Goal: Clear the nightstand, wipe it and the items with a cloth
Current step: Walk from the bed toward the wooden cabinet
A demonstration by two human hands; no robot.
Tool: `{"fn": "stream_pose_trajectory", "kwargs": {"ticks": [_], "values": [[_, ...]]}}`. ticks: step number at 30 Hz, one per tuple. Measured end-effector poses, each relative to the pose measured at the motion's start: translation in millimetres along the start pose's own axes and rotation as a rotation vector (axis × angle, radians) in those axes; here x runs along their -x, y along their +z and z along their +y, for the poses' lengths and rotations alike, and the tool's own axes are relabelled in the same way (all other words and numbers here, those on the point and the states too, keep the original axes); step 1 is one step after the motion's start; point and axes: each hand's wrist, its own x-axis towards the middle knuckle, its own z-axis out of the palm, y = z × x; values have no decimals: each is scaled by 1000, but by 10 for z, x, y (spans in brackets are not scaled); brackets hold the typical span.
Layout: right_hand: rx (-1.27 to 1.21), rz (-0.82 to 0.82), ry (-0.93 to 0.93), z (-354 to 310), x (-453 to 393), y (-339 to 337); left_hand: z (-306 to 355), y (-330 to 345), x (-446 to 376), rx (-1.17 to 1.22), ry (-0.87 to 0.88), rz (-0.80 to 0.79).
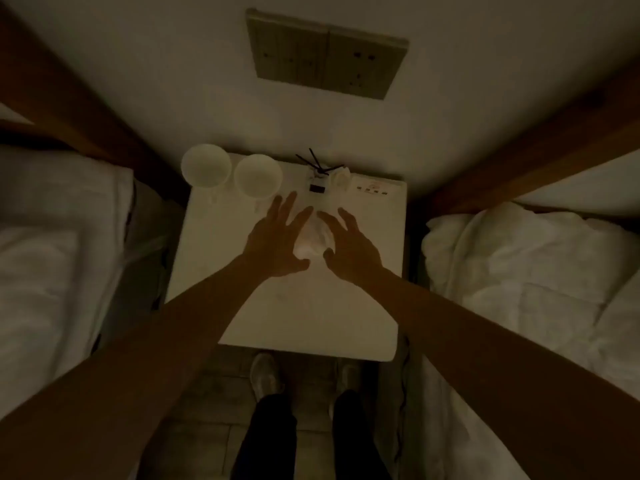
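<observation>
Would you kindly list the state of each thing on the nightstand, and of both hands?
Left hand: open, fingers spread beside the cloth.
Right hand: open, fingers spread.
Cloth: crumpled, lying between the hands.
Two cups: upright, at the back left.
Nightstand: not yet cleared.

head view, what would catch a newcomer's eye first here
Two bare forearms reach in, the left hand and right hand spread with straight fingers either side of a crumpled white cloth mid-top on the white nightstand. Two white cups stand at its far left corner. On the wall above sits a panel of sockets.
</observation>
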Motion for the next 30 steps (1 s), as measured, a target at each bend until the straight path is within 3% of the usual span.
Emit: {"fn": "stream_pose_trajectory", "kwargs": {"ticks": [5,11,18,21,25,30], "values": [[0,-76,2,52,-179,1,-48,118,-95,69,-111,-108],[-97,-33,-6,53,-167,86,-35,202,-82,124,-59,35],[-204,89,50,7,-51,68,62,200,-36,319,-69,68],[-247,135,72,29,82,-41,41,165,115,484,-192,117],[-335,138,177,-56,313,-331,75,-80,420,799,-502,135],[-577,105,213,-405,706,-679,292,-516,939,1204,-479,132]]}}
